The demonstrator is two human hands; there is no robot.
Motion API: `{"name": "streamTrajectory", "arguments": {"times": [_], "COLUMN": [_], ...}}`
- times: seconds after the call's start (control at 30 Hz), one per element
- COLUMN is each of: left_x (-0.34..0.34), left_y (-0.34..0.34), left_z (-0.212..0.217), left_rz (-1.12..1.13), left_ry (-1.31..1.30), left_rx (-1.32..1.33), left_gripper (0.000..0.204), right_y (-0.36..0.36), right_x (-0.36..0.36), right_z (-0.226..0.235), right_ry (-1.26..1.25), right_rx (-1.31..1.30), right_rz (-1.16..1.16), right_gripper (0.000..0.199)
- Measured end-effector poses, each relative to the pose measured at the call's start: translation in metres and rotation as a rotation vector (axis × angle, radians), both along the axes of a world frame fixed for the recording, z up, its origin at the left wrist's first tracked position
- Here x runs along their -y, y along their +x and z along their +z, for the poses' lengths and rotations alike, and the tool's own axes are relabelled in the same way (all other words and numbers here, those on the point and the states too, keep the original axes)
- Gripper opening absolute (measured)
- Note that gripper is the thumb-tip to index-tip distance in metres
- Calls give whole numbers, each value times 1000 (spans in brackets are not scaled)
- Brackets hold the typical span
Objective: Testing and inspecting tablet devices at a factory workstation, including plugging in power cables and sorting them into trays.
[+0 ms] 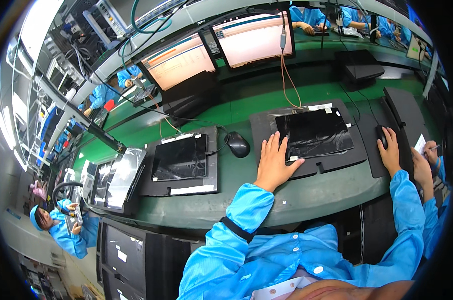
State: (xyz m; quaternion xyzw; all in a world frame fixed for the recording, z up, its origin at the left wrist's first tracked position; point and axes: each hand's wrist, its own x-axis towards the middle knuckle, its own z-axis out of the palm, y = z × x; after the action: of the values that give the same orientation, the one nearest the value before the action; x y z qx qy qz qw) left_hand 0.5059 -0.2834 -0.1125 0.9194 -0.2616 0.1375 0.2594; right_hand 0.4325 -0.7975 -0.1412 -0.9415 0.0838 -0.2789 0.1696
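Note:
My left hand (276, 162) lies flat with fingers spread on the left side of a black foam pad (331, 166). Its fingertips and thumb reach the near left edge of a dark, glossy display panel (319, 132) resting on that pad. Thin brownish cables (290, 87) run down to the panel's far edge. At the right, my right hand (390, 155) is curved over a black computer mouse (382, 137), which it partly hides. A second display panel (180, 157) sits on another foam pad (212, 182) to the left.
Another mouse (238, 144) rests between the pads. Two lit monitors (254, 40) stand beyond the green bench (226, 202). Film-covered panels (119, 180) are stacked at left, above a black rack (124, 250). A co-worker's hand (423, 167) is close on my right.

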Motion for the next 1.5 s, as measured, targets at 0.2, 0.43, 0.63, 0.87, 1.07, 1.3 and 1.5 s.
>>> {"name": "streamTrajectory", "arguments": {"times": [0.2, 0.43, 0.63, 0.87, 1.07, 1.3, 1.5], "left_x": [0, -1, -2, -1, -1, 0, -1], "left_y": [0, -1, 0, 0, 0, 0, 1], "left_z": [-1, -1, -1, 0, 0, 2, 1], "left_rz": [14, 3, 2, -6, -7, -9, -13], "left_ry": [-4, -19, -22, -32, -16, 4, 23], "left_rx": [-12, -10, 4, 23, 2, 3, 19], "left_gripper": [93, 93, 93, 93, 91, 88, 89], "right_y": [0, 0, 2, 0, -2, -2, -3], "right_x": [1, 2, 2, -5, -9, -12, -7], "right_z": [-3, -5, -6, 0, 2, 6, 0], "right_ry": [-33, -28, -35, -108, -49, 0, 19], "right_rx": [-4, -5, 24, 71, 3, -2, -9], "right_rz": [-13, -31, -24, -38, -19, 14, 16], "right_gripper": [51, 50, 61, 72, 59, 51, 53]}}
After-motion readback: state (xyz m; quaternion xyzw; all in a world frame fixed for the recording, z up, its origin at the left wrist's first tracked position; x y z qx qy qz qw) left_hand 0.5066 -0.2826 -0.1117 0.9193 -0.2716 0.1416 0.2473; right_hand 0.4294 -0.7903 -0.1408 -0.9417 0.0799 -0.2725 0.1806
